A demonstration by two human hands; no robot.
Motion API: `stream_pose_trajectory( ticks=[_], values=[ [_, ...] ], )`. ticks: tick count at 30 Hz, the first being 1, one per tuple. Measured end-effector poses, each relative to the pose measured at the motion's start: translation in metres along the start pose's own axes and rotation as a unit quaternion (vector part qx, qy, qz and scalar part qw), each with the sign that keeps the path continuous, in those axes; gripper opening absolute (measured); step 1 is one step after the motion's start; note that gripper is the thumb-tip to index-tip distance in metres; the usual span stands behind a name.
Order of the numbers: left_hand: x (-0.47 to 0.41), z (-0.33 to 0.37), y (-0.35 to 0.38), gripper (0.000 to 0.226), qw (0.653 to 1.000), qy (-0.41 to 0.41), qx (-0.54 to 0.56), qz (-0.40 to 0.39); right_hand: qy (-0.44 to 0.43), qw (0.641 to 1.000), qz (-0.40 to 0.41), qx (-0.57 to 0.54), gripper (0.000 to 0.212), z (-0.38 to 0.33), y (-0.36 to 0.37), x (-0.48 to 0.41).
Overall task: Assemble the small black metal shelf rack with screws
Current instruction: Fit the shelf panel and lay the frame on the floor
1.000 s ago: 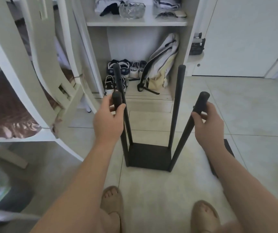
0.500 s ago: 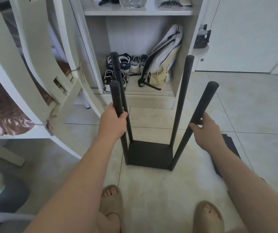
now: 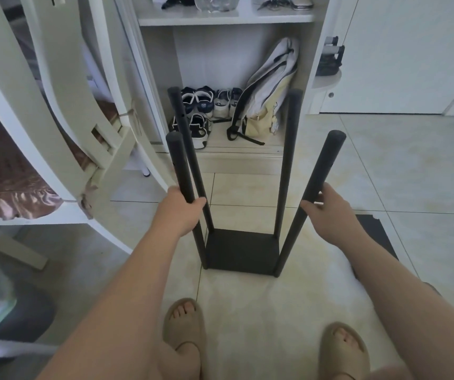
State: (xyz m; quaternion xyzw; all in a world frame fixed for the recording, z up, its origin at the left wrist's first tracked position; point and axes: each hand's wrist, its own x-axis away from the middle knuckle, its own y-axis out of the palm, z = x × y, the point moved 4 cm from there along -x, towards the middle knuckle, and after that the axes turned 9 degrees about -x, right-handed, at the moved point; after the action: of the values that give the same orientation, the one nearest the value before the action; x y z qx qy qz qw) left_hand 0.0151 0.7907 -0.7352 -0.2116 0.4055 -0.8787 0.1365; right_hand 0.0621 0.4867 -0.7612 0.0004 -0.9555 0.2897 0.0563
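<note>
Pale beige floor tiles point(image 3: 385, 174) with thin dark joints spread across the room, glossy enough to throw back light near the feet. A white door point(image 3: 401, 50) closes the right side. Beside it an open white cupboard point(image 3: 220, 20) faces the person. To the left stands a curved white frame point(image 3: 9, 111), with brown satin fabric point(image 3: 14, 198) gathered under it.

The black shelf rack point(image 3: 241, 249) stands on the tiles just in front of the cupboard: a flat plate lies on the floor and four posts rise from its corners. The left hand point(image 3: 178, 212) is wrapped round the front-left post point(image 3: 179, 165) about halfway up. The right hand point(image 3: 330, 209) holds the front-right post point(image 3: 322, 171), which leans outward, with the thumb on the near side and the fingers behind it. The two rear posts partly hide the cupboard's lower compartment.

In that compartment a white and pale yellow backpack point(image 3: 269, 89) leans against the right wall, next to several pairs of shoes point(image 3: 201, 102). Any print on them is too blurred to read. A flat black panel point(image 3: 376, 231) lies on the floor behind the right forearm, partly hidden by it. On the cupboard shelf sits a clear glass bowl point(image 3: 216, 2). Two feet in beige sandals point(image 3: 184, 325) stand near the rack.
</note>
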Motion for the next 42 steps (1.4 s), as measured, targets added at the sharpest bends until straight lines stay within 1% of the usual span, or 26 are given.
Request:
stream_pose_trajectory(
  ticks=[2,4,6,10,12,16,19,22,24,28,34,38,40,42],
  values=[
    [0.007,-0.008,0.009,0.059,0.988,-0.046,-0.12,-0.084,0.009,1.0,-0.018,0.008,0.048,0.003,-0.003,0.005],
    [0.013,-0.01,0.019,0.063,0.968,-0.051,-0.198,-0.148,0.012,0.999,-0.035,0.029,0.054,0.008,-0.008,0.011],
    [0.019,-0.002,0.034,0.063,0.952,-0.015,-0.229,-0.202,0.01,0.997,-0.046,0.062,0.059,0.015,-0.015,0.018],
    [0.042,0.029,0.079,0.059,0.914,0.11,-0.253,-0.296,0.01,0.993,-0.054,0.105,0.066,0.034,-0.035,0.028],
    [0.052,0.045,0.104,0.064,0.9,0.15,-0.262,-0.315,0.02,0.99,-0.05,0.127,0.068,0.047,-0.046,0.03],
    [0.071,0.076,0.162,0.073,0.871,0.223,-0.299,-0.32,0.066,0.981,-0.038,0.18,0.071,0.093,-0.072,0.028],
    [0.084,0.095,0.207,0.07,0.853,0.264,-0.284,-0.349,0.131,0.968,-0.044,0.208,0.071,0.142,-0.094,0.023],
    [0.084,0.105,0.258,0.068,0.84,0.283,-0.275,-0.373,0.178,0.955,-0.042,0.234,0.07,0.192,-0.116,0.015],
    [0.077,0.109,0.295,0.068,0.836,0.274,-0.275,-0.388,0.192,0.946,-0.046,0.256,0.068,0.224,-0.127,0.005],
    [0.053,0.12,0.378,0.071,0.837,0.218,-0.261,-0.428,0.212,0.933,-0.063,0.284,0.065,0.287,-0.144,-0.023],
    [0.017,0.142,0.497,0.077,0.866,0.114,-0.186,-0.449,0.252,0.918,-0.085,0.293,0.061,0.376,-0.146,-0.077],
    [-0.008,0.152,0.562,0.087,0.882,0.082,-0.144,-0.442,0.281,0.913,-0.088,0.281,0.054,0.429,-0.141,-0.11],
    [-0.014,0.153,0.585,0.081,0.888,0.072,-0.123,-0.438,0.298,0.907,-0.09,0.282,0.048,0.451,-0.138,-0.12],
    [-0.016,0.154,0.601,0.056,0.89,0.069,-0.086,-0.443,0.317,0.905,-0.094,0.268,0.044,0.47,-0.135,-0.128]
  ],
)
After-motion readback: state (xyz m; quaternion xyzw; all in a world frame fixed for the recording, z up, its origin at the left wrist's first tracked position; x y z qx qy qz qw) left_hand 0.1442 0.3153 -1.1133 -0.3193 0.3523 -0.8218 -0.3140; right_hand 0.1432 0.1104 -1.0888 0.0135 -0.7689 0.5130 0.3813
